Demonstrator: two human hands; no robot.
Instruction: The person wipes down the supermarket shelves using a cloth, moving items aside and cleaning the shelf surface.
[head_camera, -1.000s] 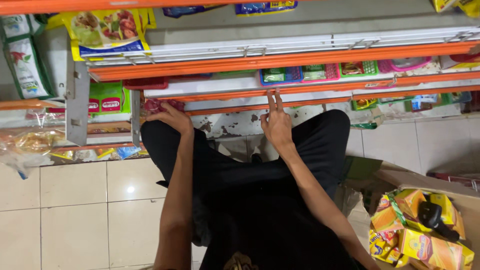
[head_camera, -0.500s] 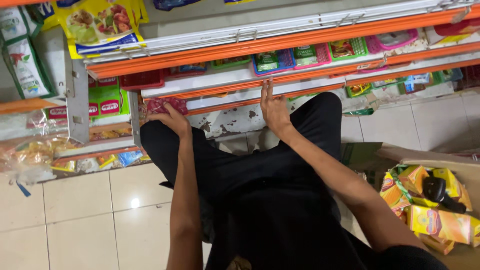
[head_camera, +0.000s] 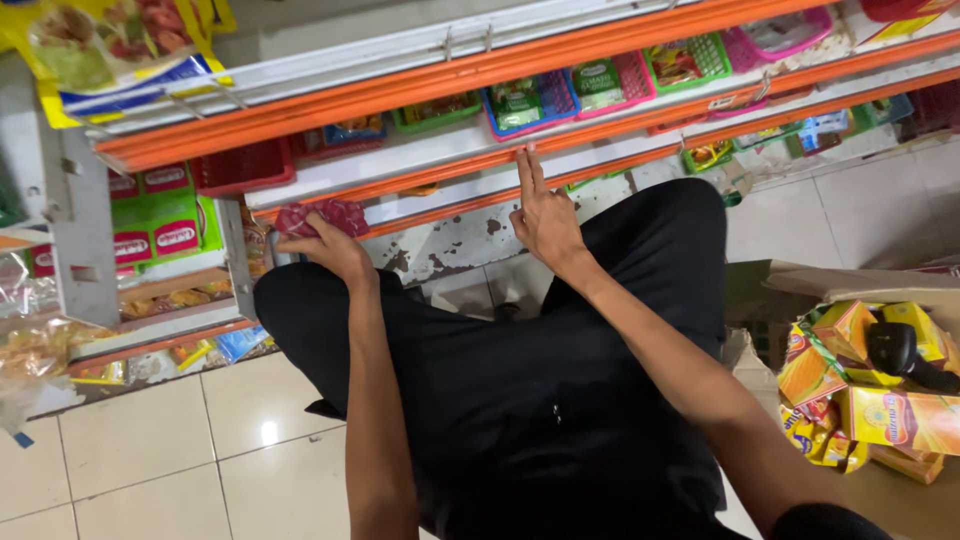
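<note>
Nearest the camera are the person's black trousers (head_camera: 520, 400), knees bent toward the orange-edged shelf (head_camera: 600, 165). Right of the knees, well short of the shelf, an open cardboard box (head_camera: 800, 285) holds yellow and orange packets (head_camera: 880, 410) with a dark handheld device (head_camera: 895, 350) lying on them.

The left hand (head_camera: 335, 248) reaches to the low end of the shelf, left of the right hand, its fingers curled around a dark red packet (head_camera: 325, 215) that it grips at the shelf's lower edge. The right hand (head_camera: 545, 215) is mostly open and holds nothing: two fingers stretch out straight together, their tips touching the shelf's orange front rail.

Behind that rail sit small plastic baskets, a blue one (head_camera: 530, 100) just above the right fingertips, pink (head_camera: 620, 80) and green (head_camera: 690, 60) ones further right.
</note>
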